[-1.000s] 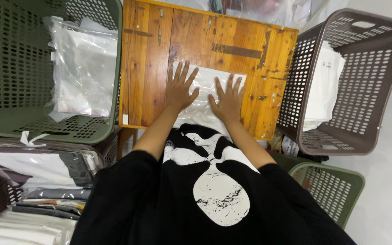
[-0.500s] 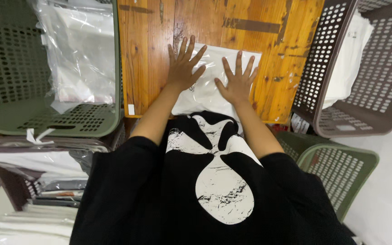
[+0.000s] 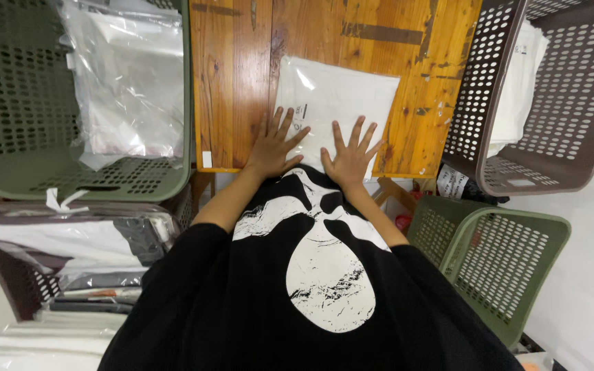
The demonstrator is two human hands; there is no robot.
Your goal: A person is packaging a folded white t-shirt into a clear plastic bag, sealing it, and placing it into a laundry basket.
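Note:
A flat white garment in a clear plastic bag [image 3: 342,93] lies on the wooden table [image 3: 235,75]. My left hand [image 3: 274,143] rests flat on the bag's near left corner, fingers spread. Beside it, my right hand [image 3: 350,154] presses flat on the bag's near edge, fingers also spread. Neither hand grips anything. My black shirt with a white print [image 3: 324,275] fills the lower middle of the view.
A green basket [image 3: 8,124] at left holds clear plastic bags [image 3: 128,82]. A brown basket [image 3: 558,96] at right holds white folded goods. A second green basket [image 3: 496,254] sits lower right. Packed garments are stacked in a bin [image 3: 63,240] at lower left.
The view has shifted so the table and bag sit lower in frame. Both hands have stayed flat on the bagged garment, sliding back toward its near edge.

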